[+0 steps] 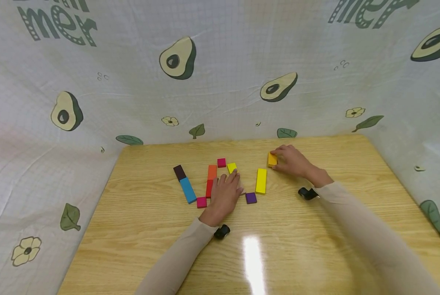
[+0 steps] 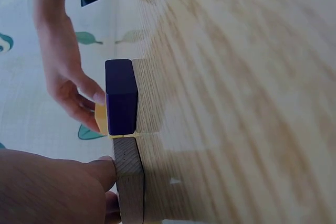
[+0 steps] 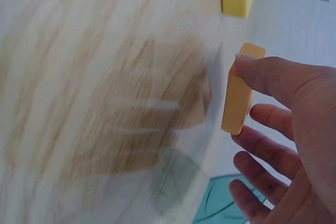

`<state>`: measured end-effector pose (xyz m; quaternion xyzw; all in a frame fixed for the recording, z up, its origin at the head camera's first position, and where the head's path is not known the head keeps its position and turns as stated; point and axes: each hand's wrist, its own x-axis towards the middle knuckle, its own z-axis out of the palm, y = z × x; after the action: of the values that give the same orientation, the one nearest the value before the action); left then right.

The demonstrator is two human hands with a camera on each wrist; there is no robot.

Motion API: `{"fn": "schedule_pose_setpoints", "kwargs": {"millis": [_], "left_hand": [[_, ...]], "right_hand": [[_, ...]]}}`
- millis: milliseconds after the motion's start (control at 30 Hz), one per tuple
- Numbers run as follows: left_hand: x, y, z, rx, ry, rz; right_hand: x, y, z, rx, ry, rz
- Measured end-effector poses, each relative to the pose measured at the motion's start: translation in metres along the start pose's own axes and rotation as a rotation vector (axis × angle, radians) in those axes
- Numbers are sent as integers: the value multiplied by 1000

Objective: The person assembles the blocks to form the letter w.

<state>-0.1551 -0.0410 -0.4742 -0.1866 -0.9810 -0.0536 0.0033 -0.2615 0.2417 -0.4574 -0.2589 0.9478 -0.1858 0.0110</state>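
Note:
My right hand [image 1: 292, 162] pinches an orange block [image 1: 272, 159] between thumb and fingers at the back right; the right wrist view shows the thumb on its upper part. My left hand [image 1: 225, 192] lies low over the other blocks, fingers stretched toward a small yellow block [image 1: 232, 167]. Its thumb is against a plain wooden block [image 2: 130, 182] in the left wrist view; the hand hides most of that block from the head view. Beside it is a purple block [image 1: 251, 198]. A long yellow block [image 1: 261, 181] lies between the hands.
To the left, a dark brown block [image 1: 179, 173] meets a blue block [image 1: 188, 190]. An orange-red block [image 1: 212, 172] adjoins a red block [image 1: 209, 189], with pink blocks [image 1: 221, 163] [image 1: 201, 202] nearby. A printed cloth [image 1: 227, 102] stands behind the wooden table [image 1: 138, 246].

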Motion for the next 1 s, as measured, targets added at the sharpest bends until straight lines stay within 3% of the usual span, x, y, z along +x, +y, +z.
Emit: {"fn": "schedule_pose_setpoints", "kwargs": {"millis": [433,1000], "left_hand": [[0,0,0,9,9,0],[0,1,-2,23,4,6]], "right_hand": [[8,-19,5,-3,-17,-4],[8,-20,11,-8,-29,-55]]}}
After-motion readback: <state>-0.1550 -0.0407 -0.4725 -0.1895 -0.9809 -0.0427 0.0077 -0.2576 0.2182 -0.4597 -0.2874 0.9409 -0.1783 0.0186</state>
